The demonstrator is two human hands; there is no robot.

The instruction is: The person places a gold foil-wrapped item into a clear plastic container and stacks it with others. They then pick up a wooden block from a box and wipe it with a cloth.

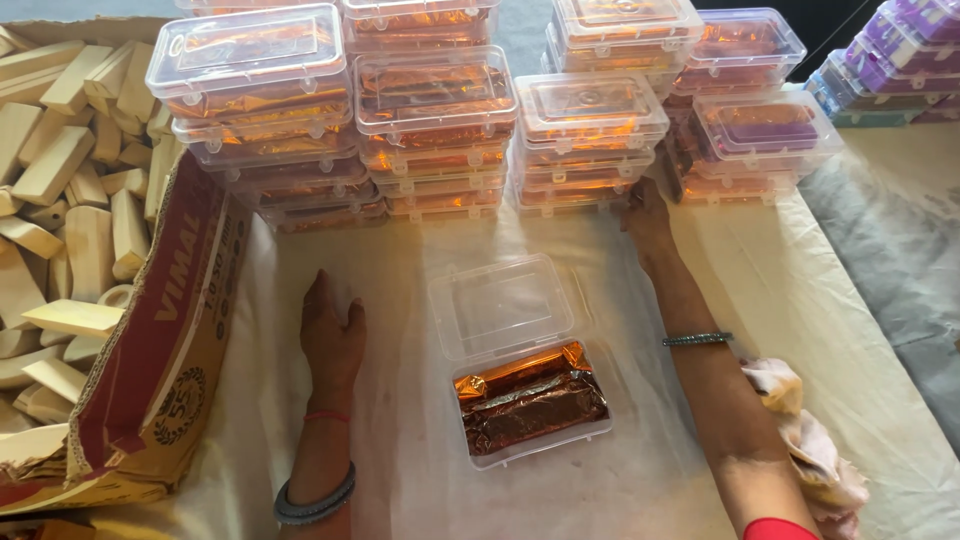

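From the head camera, a counter (pixel 400 480) covered with a pale cloth carries an open clear plastic box (pixel 520 360) near the middle, its lid (pixel 500 303) thrown back toward the far side and its tray holding two bars wrapped in copper-coloured foil (pixel 530 398), lying side by side. The left hand (pixel 333 330) rests flat on the cloth just left of the box, fingers loosely together and holding nothing, with a red thread and dark bangles at the wrist. The right hand (pixel 643 215) reaches to the far side, its fingers touching the foot of a stack of closed boxes (pixel 588 140); whether it grips anything there I cannot tell. More stacks of the same clear boxes (pixel 340 120) with orange foil inside stand in a row along the far edge. At the left, a cardboard carton (pixel 170 340) holds many pale cream bars (pixel 70 220) heaped loosely. A crumpled light cloth (pixel 810 440) lies beside the right forearm, near the right edge.
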